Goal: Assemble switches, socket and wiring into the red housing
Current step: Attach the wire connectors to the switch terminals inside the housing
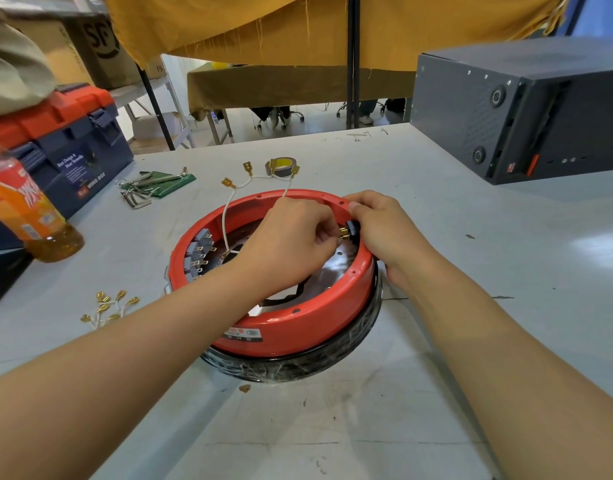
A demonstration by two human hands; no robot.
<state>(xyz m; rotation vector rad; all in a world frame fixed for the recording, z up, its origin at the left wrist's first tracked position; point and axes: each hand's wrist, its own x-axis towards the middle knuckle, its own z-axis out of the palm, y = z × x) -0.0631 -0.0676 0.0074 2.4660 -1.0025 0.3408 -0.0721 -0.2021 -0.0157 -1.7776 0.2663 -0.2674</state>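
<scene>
One red housing (291, 327) sits mid-frame on the table (436, 393). Both hands meet at its right inner wall: the left hand (291, 237) pinches a brass terminal, and the right hand (384, 226) grips the one black socket (352, 228). Three grey switches (197, 252) line the left wall. One orange bottle (28, 209) stands at far left.

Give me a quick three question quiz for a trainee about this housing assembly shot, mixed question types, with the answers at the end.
1. True or false: grey switches are already seated in the wall of the red housing.
2. Which hand is at the black socket's brass terminals? A) left hand B) right hand C) neither
3. Fill in: the loose bundle of white wires with brass terminals lies on the table to the ____ of the housing.

Key: 1 true. 2 A, the left hand works at the terminals inside, while the right hand steadies the socket at the rim. 3 left.
</scene>
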